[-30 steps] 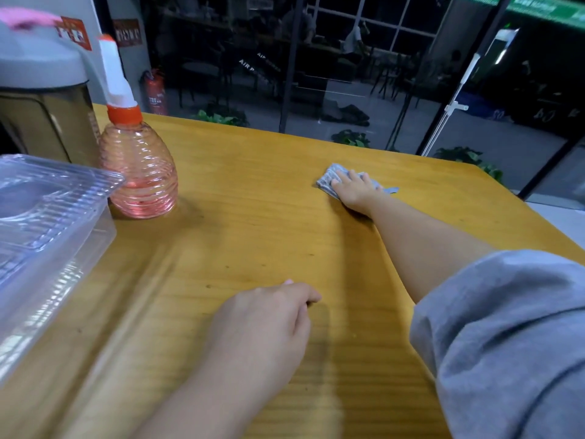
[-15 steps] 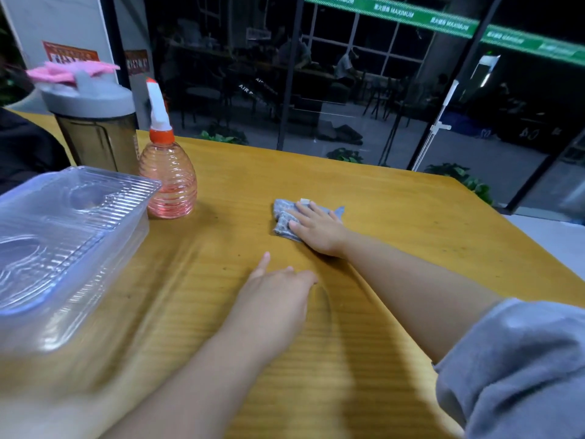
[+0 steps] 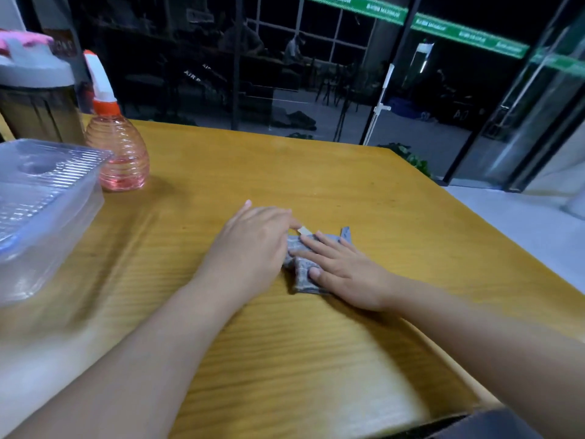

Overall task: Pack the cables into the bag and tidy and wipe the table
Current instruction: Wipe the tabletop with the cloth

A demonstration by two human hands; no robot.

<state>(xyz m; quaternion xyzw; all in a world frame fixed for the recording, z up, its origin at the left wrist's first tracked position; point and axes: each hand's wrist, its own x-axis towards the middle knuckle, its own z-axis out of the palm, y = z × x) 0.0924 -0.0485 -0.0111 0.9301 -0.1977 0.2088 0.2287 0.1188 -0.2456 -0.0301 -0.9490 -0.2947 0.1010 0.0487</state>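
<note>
A small grey cloth (image 3: 300, 274) with a white tag lies bunched on the yellow wooden table (image 3: 316, 359), near its middle. My right hand (image 3: 345, 274) presses flat on the cloth with straight fingers. My left hand (image 3: 253, 242) rests on the table just left of the cloth, its fingertips at the cloth's upper edge by the tag. I cannot tell whether those fingertips pinch the cloth. No cables or bag are in view.
A pink spray bottle (image 3: 118, 153) with an orange collar stands at the far left. Behind it is a large bottle (image 3: 34, 99) with a grey lid. A clear plastic lidded box (image 3: 41, 210) sits at the left edge. The table's right edge (image 3: 493, 248) runs diagonally; glass walls lie beyond.
My right hand has dragged the cloth from the far side of the table back toward me. My left hand has moved forward and right until it meets the cloth.
</note>
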